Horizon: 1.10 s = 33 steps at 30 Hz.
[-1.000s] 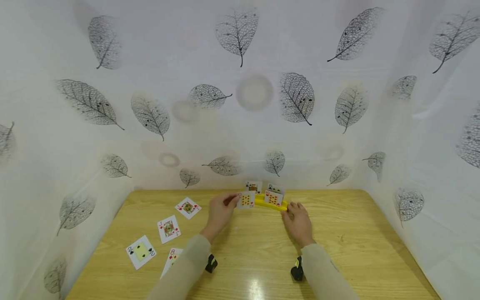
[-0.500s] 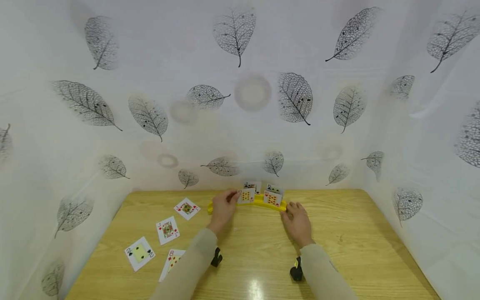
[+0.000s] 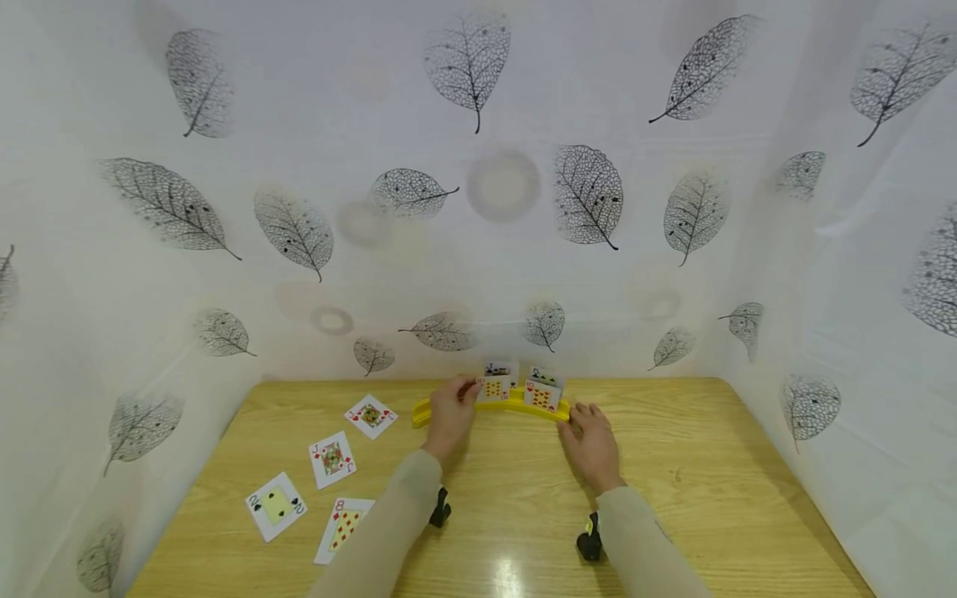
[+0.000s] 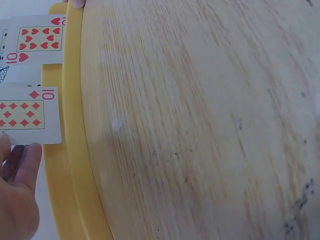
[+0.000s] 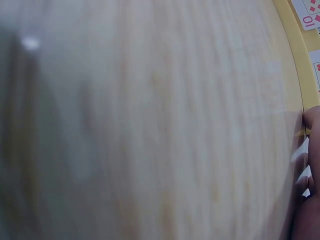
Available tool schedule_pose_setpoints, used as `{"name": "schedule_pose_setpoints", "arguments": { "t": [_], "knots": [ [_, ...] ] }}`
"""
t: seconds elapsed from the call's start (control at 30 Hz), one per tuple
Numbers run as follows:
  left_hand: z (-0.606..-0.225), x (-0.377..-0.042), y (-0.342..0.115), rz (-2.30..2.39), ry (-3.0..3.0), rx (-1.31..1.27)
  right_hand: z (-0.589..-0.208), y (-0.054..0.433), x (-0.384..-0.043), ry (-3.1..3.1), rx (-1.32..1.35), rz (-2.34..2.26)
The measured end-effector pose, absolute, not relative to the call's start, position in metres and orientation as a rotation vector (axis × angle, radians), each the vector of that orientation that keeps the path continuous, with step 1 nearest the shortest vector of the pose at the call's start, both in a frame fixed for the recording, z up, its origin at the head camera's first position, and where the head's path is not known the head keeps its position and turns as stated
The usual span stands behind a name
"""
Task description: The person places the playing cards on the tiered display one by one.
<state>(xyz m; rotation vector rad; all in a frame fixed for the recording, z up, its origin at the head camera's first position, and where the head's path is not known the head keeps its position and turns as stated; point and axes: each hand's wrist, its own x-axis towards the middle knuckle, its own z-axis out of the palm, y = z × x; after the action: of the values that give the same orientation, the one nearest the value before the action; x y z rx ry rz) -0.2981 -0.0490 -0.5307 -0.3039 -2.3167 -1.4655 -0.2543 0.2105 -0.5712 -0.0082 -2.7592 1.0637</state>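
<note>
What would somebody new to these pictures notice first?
Probably the dark leaf prints across the pale backdrop behind the wooden table. Next, likely, the curved yellow rack near the table's far edge, where the left hand pinches the ten of diamonds and the right hand holds the right end. Four face-up cards lie toward the table's left.

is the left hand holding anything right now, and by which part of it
Yes: the left hand pinches the ten of diamonds by its left edge, as the person sees it.
</note>
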Motion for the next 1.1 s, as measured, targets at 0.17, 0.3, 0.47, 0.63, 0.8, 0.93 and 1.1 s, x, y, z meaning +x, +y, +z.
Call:
{"name": "schedule_pose_setpoints", "arguments": {
  "t": [0.17, 0.3, 0.47, 0.63, 0.8, 0.93, 1.1],
  "knots": [
    [-0.53, -0.297, -0.047, -1.449, -2.306, -0.32, -0.572, 0.212, -0.255, -2.768, -0.02, 1.063],
    [-0.531, -0.299, -0.044, -1.442, -2.309, -0.32, -0.572, 0.212, -0.255, -2.757, -0.009, 1.055],
    [-0.533, -0.3, -0.042, -1.455, -2.325, -0.323, -0.575, 0.212, -0.256, -2.754, -0.007, 1.05],
    [-0.533, -0.301, -0.041, -1.463, -2.335, -0.331, -0.578, 0.212, -0.258, -2.757, -0.01, 1.05],
    [-0.535, -0.302, -0.039, -1.443, -2.367, -0.305, -0.579, 0.211, -0.257, -2.751, -0.004, 1.033],
    [-0.536, -0.301, -0.038, -1.438, -2.396, -0.287, -0.579, 0.21, -0.256, -2.745, 0.005, 1.005],
    [-0.535, -0.3, -0.037, -1.458, -2.418, -0.28, -0.578, 0.21, -0.256, -2.719, 0.019, 0.995]
  ]
}}
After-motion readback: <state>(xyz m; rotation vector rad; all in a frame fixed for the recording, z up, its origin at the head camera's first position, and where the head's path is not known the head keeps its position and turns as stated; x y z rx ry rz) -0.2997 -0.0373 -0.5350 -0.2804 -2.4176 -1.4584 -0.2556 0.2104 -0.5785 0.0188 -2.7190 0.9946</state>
